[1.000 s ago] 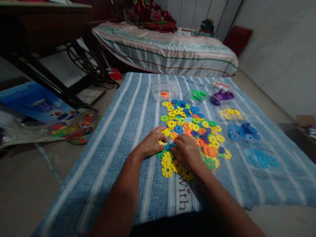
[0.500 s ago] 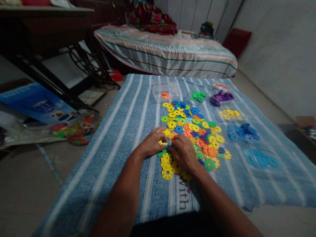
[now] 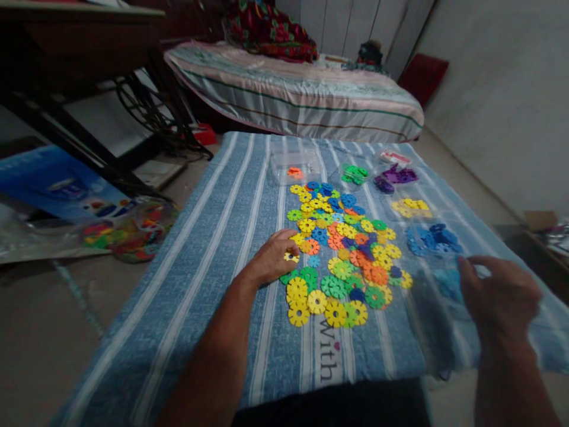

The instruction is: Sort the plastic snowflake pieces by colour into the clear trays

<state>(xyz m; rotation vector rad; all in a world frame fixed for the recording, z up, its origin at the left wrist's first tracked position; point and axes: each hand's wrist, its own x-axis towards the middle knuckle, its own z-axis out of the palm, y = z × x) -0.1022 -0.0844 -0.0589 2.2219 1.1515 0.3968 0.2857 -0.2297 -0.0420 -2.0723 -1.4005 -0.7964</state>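
Note:
A heap of flat notched plastic discs in yellow, green, orange and blue lies on a striped cloth. At its left edge my left hand rests with curled fingers around a yellow disc. Far to the right, my right hand is closed and blurred by motion; a small blue disc shows at its fingertips. It hovers over a clear box of light blue discs, partly hiding it. Just beyond stands a box of dark blue discs.
More clear boxes hold yellow discs, purple pieces, green discs and orange discs. Behind the cloth-covered table is a bed. A treadle stand and a bag of colourful pieces are at left.
My right hand has moved from the heap far right to the boxes, uncovering discs near the front. My left hand stays at the heap's left edge. The view has shifted slightly.

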